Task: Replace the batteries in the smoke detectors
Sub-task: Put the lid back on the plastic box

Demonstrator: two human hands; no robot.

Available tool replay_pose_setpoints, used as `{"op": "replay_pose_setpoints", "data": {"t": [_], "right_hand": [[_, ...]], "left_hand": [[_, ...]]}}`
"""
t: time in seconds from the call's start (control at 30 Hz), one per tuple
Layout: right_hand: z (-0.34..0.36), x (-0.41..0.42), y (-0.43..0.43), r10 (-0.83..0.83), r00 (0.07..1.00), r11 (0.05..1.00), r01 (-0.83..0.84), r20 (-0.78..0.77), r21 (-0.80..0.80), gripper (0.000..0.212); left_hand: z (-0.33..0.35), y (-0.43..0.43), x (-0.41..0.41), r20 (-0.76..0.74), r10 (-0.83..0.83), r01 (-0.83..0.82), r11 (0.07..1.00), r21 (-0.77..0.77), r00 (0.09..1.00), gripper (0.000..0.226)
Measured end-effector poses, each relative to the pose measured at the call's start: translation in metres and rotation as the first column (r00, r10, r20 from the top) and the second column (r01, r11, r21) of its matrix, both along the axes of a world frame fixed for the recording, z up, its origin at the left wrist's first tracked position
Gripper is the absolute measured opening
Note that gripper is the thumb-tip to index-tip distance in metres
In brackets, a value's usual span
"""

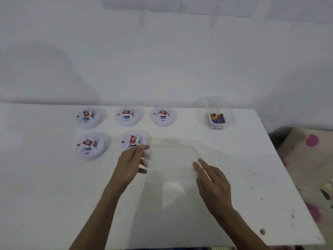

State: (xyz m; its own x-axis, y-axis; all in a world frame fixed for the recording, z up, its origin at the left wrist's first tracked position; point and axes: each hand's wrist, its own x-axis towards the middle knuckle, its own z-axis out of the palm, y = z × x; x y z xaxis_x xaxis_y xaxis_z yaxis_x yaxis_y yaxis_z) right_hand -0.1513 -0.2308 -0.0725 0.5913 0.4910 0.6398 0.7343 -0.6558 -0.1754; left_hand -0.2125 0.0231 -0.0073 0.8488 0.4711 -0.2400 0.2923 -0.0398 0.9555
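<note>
Five smoke detectors [91,146] sit in two rows on the surface [45,177], batteries [217,118] in a clear tub [201,109] back right. Your left hand [132,162] and right hand [213,183] flank an empty clear container [173,146], fingers straight, gripping nothing.

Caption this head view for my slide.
Left hand and right hand flank a clear tray; five smoke detectors and batteries wait behind.

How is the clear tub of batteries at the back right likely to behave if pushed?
The clear tub looks thin-walled, so probably light and slightly flexible. Its flat base on the smooth white table suggests sliding rather than tipping. The batteries lie on their sides inside, so they may roll.
</note>
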Motion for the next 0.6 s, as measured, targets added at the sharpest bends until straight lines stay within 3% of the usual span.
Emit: {"op": "replay_pose_setpoints", "data": {"t": [0.33,0.47,0.6], "right_hand": [[-0.003,-0.016,-0.003,0.105,0.970,0.991,-0.119,-0.220,-0.052,0.039],[0.003,-0.010,0.002,0.073,0.969,0.997,-0.074,-0.235,0.006,0.035],[0.008,-0.002,0.013,0.006,0.920,0.995,0.034,-0.392,0.096,0.035]], "left_hand": [[-0.027,0.005,-0.002,-0.082,-0.060,0.080,0.963,0.259,0.995,0.026],[-0.032,0.006,0.000,-0.106,-0.070,0.100,0.944,0.315,0.992,0.029],[-0.032,0.007,-0.001,-0.107,-0.066,0.096,0.948,0.305,0.992,0.029]]}}
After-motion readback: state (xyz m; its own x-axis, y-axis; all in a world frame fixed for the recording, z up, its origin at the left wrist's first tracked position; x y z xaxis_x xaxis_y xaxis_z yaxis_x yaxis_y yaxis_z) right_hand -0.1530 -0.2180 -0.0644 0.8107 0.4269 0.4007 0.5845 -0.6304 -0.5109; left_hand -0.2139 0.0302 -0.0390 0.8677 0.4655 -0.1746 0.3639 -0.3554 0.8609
